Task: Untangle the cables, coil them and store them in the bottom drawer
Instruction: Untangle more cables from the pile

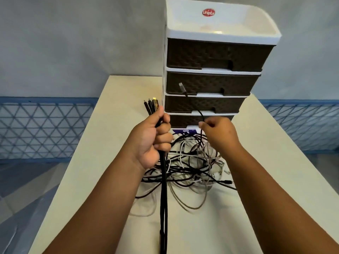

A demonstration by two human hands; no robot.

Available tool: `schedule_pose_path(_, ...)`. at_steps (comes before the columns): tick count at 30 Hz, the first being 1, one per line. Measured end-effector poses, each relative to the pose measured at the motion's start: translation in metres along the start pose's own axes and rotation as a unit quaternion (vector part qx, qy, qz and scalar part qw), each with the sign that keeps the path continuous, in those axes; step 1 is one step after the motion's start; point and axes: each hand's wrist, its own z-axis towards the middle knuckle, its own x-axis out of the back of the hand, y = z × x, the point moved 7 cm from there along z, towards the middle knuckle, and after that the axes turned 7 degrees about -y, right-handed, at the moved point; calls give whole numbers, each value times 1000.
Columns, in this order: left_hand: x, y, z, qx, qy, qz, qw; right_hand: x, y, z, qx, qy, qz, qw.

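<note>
A tangle of black and white cables lies on the table in front of the drawer unit. My left hand grips a bunch of black cables; their plugs stick up above my fist and the strands hang down toward me. My right hand pinches a thin black cable whose USB plug rises in front of the second drawer. The bottom drawer is dark brown, closed and partly hidden behind my hands.
The white drawer unit with dark woven-pattern drawers stands at the table's far end. A purple-and-white item lies at its foot. Grey wall and blue lattice trim lie beyond the table edges.
</note>
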Motion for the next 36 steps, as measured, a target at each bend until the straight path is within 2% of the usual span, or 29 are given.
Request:
schedule_pose_path(7, -13, 4, -1, -19, 46, 24, 998, 76, -70, -12, 108, -63, 210, 970)
schedule_pose_path(12, -31, 11, 0, -41, 56, 16, 997, 136, -115, -33, 249, 10, 340, 907)
schedule_pose_path(14, -36, 13, -1, -61, 61, 13, 996, 146, -121, -47, 278, 16, 335, 900)
schedule_pose_path(17, -43, 16, -2, -101, 63, 10, 993, 120, -114, -65, 271, -47, 298, 914)
schedule_pose_path(20, -49, 18, -6, -146, 58, 4, 988, 70, -91, -78, 223, -143, 313, 912)
schedule_pose_path(22, -53, 17, -10, -166, 51, 9, 985, 43, -74, -83, 190, -178, 302, 917)
schedule_pose_path(30, -53, 13, -16, -188, 117, 90, 971, 5, -52, -91, 157, -211, 279, 924)
schedule_pose_path(36, -53, 8, -18, -186, 138, 152, 961, 4, -56, -91, 180, -186, 275, 926)
